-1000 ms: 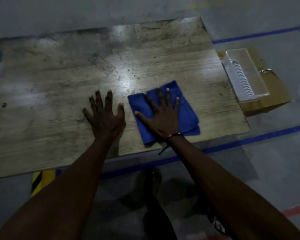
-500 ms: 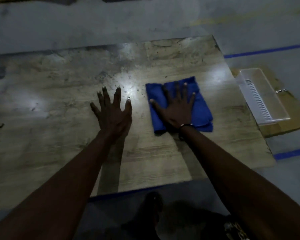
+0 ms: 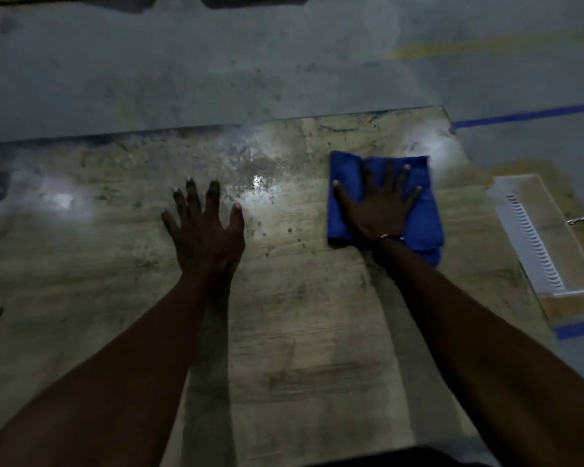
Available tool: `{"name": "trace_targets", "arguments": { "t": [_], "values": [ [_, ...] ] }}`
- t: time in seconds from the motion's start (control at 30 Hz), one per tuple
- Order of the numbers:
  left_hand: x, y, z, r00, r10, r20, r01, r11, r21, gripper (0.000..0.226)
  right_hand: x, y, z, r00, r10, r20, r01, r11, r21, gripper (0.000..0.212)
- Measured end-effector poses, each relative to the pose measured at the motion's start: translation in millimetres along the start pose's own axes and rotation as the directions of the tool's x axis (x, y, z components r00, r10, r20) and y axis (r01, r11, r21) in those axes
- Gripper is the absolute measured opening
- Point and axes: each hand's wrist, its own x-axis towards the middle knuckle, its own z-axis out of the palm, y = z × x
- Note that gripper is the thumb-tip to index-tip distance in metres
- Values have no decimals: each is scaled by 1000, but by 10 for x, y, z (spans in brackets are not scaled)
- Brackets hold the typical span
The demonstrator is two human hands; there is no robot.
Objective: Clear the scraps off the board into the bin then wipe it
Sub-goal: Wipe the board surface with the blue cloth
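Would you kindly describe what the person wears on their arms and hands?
Both forearms are bare, with no sleeves or gloves in view. The right hand has a thin dark band with a small pale bead at the wrist. The left hand shows nothing worn.

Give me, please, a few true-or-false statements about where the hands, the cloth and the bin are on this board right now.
1. The right hand lies flat with spread fingers on the blue cloth. True.
2. The left hand holds a scraper. False: it holds nothing and rests open on the board.
3. The cloth lies near the board's right end. True.
4. The clear bin stands on the board. False: it sits beyond the board's right edge, on cardboard.
5. The cloth is red. False: it is blue.
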Motion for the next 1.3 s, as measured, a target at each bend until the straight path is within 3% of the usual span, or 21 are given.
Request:
{"name": "trace_targets", "arguments": {
  "t": [0.13,0.23,0.3,0.43,0.57,0.67,0.77,0.87,0.93,1.03,1.13,1.23,1.3],
  "values": [
    [6,13,-19,1000,-17,18,17,1000,-8,68,-196,-807,275,953,-303,22,302,953,21,89],
    [4,37,-56,1000,-17,0,17,1000,-25,66,-48,-761,279,924,-381,43,381,925,1,90],
    [-10,40,-64,1000,-19,-17,19,999,-34,66,243,-477,190,951,-309,14,309,951,-27,91],
    [-2,36,-46,999,3,-39,-3,1000,-21,67,876,83,-134,999,28,46,-26,999,-45,97],
    [30,29,-59,1000,-26,-5,25,999,-36,68,1060,-259,-116,991,127,50,-128,992,15,95],
    [52,19,-59,1000,-14,3,14,999,-31,71,967,-981,145,998,-46,49,46,999,-7,91],
    [71,-6,-55,1000,-15,17,15,999,-31,71,747,-1649,369,949,-301,90,300,953,27,89],
    [68,-8,-61,1000,-14,4,14,1000,-24,71,700,-1650,434,897,-429,107,425,903,56,92],
    [51,5,-76,1000,-20,13,20,999,-33,69,886,-1293,362,932,-358,63,357,934,23,93],
    [44,24,-89,1000,-23,7,23,999,-43,69,1228,-510,78,994,-103,33,104,994,-35,96],
    [34,43,-93,1000,-31,-3,31,999,-41,68,1311,111,-223,996,80,49,-78,996,-36,100],
    [20,46,-97,999,-32,9,33,998,-50,68,1090,68,-196,995,100,12,-100,995,-16,100],
    [22,45,-101,1000,-29,7,29,998,-46,68,800,-225,12,999,-34,-28,34,999,-25,94]
  ]
}}
